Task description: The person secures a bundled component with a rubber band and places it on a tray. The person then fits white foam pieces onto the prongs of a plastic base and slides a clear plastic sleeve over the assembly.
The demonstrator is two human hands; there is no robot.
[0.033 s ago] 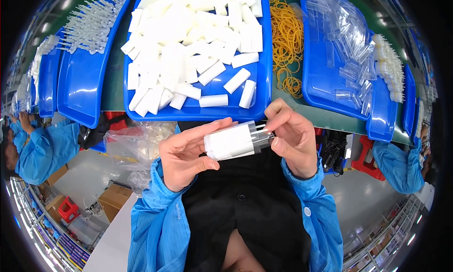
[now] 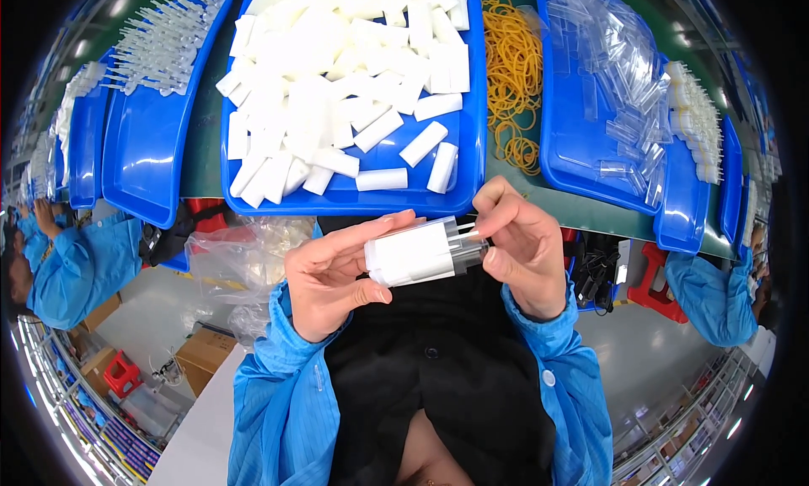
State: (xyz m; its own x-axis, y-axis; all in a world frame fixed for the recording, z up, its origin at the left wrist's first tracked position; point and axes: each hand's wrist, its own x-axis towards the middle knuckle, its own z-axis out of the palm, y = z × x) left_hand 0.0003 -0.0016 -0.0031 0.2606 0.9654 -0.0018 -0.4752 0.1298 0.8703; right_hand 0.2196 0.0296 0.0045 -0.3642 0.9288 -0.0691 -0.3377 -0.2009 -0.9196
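Observation:
In front of my chest my left hand (image 2: 324, 271) holds a smooth white piece (image 2: 411, 254), its fingers along the top and the thumb below. From the right end of this piece stick out clear plastic tubes (image 2: 468, 253) and a thin white stick (image 2: 466, 234). At that end my right hand (image 2: 527, 254) is closed, with forefinger and thumb on either side of the clear part. The exact grip of its fingertips is partly hidden. Just beyond both hands is a blue tray (image 2: 354, 206) heaped with white blocks (image 2: 381, 180).
Yellow rubber bands (image 2: 511, 73) lie right of the tray. Clear plastic tubes fill another blue tray (image 2: 581, 178). At left, a blue tray (image 2: 139, 157) carries thin white sticks (image 2: 160, 48). Co-workers' blue sleeves (image 2: 88, 267) show at both sides. A plastic bag (image 2: 244, 254) hangs below the table edge.

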